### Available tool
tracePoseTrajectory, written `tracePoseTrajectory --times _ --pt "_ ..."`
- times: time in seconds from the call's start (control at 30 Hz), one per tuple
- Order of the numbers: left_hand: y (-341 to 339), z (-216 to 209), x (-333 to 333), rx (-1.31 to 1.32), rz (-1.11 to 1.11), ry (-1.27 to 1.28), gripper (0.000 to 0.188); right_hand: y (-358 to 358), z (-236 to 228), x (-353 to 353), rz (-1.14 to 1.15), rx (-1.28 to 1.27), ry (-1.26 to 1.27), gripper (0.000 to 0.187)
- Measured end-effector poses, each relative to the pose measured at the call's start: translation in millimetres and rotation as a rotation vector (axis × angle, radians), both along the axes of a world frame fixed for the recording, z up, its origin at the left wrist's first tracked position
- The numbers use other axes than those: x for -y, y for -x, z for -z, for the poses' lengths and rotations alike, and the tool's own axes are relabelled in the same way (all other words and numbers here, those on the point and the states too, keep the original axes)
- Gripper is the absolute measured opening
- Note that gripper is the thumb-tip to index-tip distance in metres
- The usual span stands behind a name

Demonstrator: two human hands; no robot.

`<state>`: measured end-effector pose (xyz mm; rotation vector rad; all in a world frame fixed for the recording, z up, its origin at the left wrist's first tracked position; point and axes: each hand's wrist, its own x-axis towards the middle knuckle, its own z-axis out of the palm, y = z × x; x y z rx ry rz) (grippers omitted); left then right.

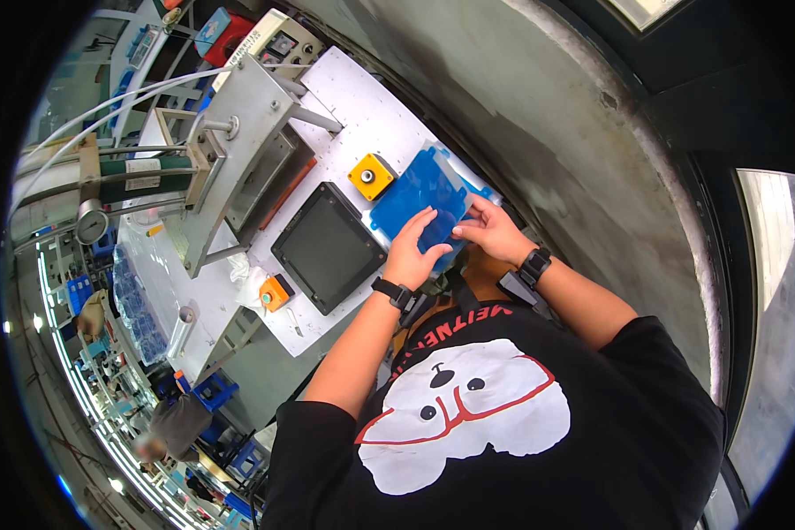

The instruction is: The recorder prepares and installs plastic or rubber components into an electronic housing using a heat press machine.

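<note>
A glossy blue film sheet (420, 187) with small tabs at its edges lies at the table's right end, partly over other blue and clear pieces. My left hand (408, 256) rests along its near left side, thumb and fingers spread apart. At the sheet's near right edge, my right hand (496, 235) is closed, thumb and fingertips pinching the film there. Whether it grips one layer or more I cannot tell. Just left of the sheet is a black rectangular frame with a dark flat pad (329, 247).
A yellow push-button box (371, 177) sits beyond the sheet, an orange one (276, 292) near the left front. A metal press (247, 150) with a gauge (92, 221) stands left on the white table (349, 84). A grey wall (583, 132) runs along the right.
</note>
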<state>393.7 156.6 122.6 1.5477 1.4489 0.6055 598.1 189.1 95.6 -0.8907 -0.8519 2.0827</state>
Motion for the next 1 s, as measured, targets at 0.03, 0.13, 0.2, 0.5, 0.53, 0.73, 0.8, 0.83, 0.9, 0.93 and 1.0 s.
tracePoseTrajectory --times 0.03,0.13,0.2,0.5,0.53,0.73,0.8,0.83,0.9,0.93,1.0 --pt "2.6 1.4 -0.5 0.059 -0.030 0.089 0.070 2.1 -1.4 -0.3 0.003 0.011 -0.024 0.053" --pt "5.2 4.2 -3.3 0.060 -0.030 0.151 0.073 3.1 0.6 0.9 -0.015 0.043 -0.057 0.068" --pt "6.9 3.4 -4.9 0.045 -0.020 0.138 0.076 3.7 1.6 1.0 -0.018 0.026 -0.059 0.068" --pt "-13.7 -29.4 -19.5 0.133 -0.204 0.116 0.075 16.4 -4.0 11.3 -0.046 0.097 -0.212 0.067" --pt "-18.1 -34.2 -22.8 0.229 -0.264 0.156 0.072 20.0 -9.1 12.3 -0.036 0.115 -0.239 0.067" --pt "-22.3 -47.9 -24.5 0.268 -0.353 0.098 0.033 25.7 -20.6 8.4 -0.044 0.195 -0.316 0.069" --pt "-19.5 -52.5 -22.8 0.262 -0.410 0.168 0.024 25.8 -25.8 7.3 -0.051 0.223 -0.290 0.069" --pt "-18.1 -51.0 -22.3 0.314 -0.458 0.216 0.022 25.3 -27.2 6.8 -0.056 0.215 -0.271 0.067" --pt "-16.4 -49.5 -21.0 0.421 -0.556 0.311 0.018 23.7 -26.6 6.1 -0.063 0.208 -0.252 0.065" --pt "-15.6 -48.5 -21.5 0.422 -0.558 0.311 0.018 22.8 -24.0 4.7 -0.047 0.146 -0.139 0.060" --pt "-14.2 -46.6 -23.6 0.490 -0.611 0.385 0.017 22.6 -27.6 0.0 -0.038 0.086 -0.026 0.055"
